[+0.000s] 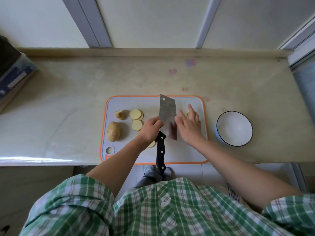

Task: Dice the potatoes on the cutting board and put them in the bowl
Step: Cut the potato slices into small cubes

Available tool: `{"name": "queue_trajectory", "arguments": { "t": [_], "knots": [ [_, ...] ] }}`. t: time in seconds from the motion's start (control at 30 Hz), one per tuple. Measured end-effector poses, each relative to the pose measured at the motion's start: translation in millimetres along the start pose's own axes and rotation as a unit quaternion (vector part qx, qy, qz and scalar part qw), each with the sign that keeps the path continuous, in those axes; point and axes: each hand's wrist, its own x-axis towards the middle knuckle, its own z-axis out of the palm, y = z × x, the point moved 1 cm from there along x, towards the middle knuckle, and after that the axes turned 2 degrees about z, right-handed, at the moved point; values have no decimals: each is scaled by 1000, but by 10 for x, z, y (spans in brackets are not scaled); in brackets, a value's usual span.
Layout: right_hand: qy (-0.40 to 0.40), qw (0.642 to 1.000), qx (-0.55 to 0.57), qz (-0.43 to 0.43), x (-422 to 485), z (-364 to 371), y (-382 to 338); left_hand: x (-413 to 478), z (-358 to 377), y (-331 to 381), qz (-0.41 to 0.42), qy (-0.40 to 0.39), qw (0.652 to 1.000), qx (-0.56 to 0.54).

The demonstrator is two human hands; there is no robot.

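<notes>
A grey cutting board (187, 150) with an orange rim lies on the counter. On its left part are a whole potato (113, 131), a potato end piece (120, 114) and several round potato slices (136, 116). My left hand (150, 129) grips a cleaver (167, 113) where the blade meets the black handle, and the blade stands over the board's middle. My right hand (189, 125) is flat with straight fingers beside the blade, covering small potato pieces (188, 114). One slice (152, 144) peeks out under my left wrist. The white bowl (234, 128) holds nothing.
The bowl stands on the counter just right of the board. A dark box with a blue edge (13, 74) sits at the far left. A raised ledge (153, 51) runs along the counter's back, and the board's near edge overhangs the counter front.
</notes>
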Motion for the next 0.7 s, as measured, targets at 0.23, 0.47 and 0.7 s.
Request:
{"name": "queue_trajectory", "arguments": {
  "t": [0.23,0.47,0.7],
  "knots": [
    [-33,990,-69,-117,-224,77,196,90,-169,-133,-14,147,989,7],
    [-45,968,-207,-135,-133,400,202,73,-224,-272,-15,161,987,26],
    [-12,973,-172,-154,-69,300,53,60,-243,-343,-22,164,986,24]
  ]
}}
